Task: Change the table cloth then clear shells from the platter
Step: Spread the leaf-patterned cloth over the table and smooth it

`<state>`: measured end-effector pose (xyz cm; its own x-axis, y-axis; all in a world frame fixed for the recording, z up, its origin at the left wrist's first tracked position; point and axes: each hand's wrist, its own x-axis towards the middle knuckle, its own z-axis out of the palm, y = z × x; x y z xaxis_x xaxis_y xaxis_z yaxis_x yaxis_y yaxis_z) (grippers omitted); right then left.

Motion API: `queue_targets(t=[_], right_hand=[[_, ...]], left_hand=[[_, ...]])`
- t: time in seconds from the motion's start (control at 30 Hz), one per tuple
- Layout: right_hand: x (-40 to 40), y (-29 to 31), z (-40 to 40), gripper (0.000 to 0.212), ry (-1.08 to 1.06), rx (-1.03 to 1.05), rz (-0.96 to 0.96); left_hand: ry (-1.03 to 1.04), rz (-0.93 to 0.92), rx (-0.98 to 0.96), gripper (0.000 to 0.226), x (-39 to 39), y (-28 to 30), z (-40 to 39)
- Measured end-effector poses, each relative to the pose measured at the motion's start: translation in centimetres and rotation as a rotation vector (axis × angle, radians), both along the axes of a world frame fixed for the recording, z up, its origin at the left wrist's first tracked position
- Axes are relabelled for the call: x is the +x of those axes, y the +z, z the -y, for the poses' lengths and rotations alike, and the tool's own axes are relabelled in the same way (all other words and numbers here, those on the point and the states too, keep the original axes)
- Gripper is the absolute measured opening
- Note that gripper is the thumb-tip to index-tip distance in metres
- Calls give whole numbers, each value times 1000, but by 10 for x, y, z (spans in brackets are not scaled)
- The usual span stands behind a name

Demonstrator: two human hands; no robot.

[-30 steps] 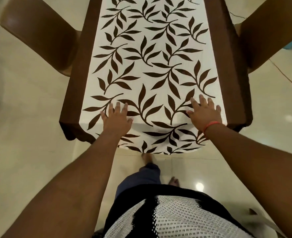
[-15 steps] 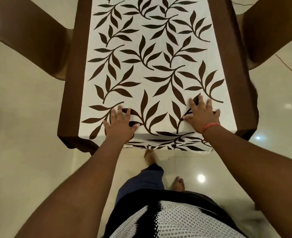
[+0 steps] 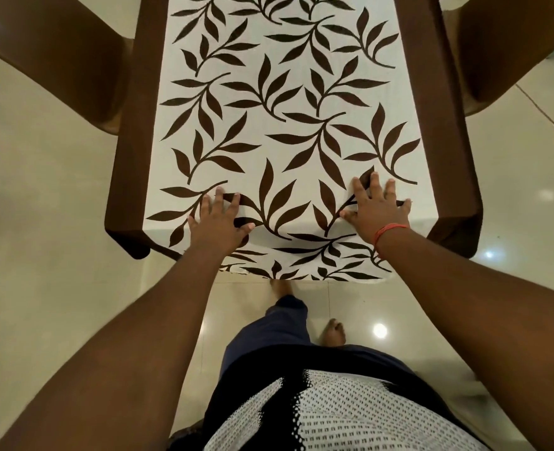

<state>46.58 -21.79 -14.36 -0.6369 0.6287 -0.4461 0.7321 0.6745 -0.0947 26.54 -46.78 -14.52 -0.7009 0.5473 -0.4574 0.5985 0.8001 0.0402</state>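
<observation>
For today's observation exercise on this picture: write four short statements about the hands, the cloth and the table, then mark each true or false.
1. Both hands, the left hand and the right hand, lie flat on the leaf-patterned cloth. True.
2. The cloth covers the whole table. False: brown strips show along both sides.
3. The right wrist wears a red band. True.
4. A platter of shells stands on the cloth. False: none is in view.
</observation>
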Motion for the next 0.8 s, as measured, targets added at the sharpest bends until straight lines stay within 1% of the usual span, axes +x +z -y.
queue_targets(t=[0.27,0.43,0.8], right_hand=[[16,-1,11,73,16,16,-4],[22,1,15,67,16,17,0],[34,9,26,67,36,5,21]], left_hand=[[-6,1,11,73,12,4,11],[4,14,20,69,19,7,14],[40,9,11,68,39,14,20]])
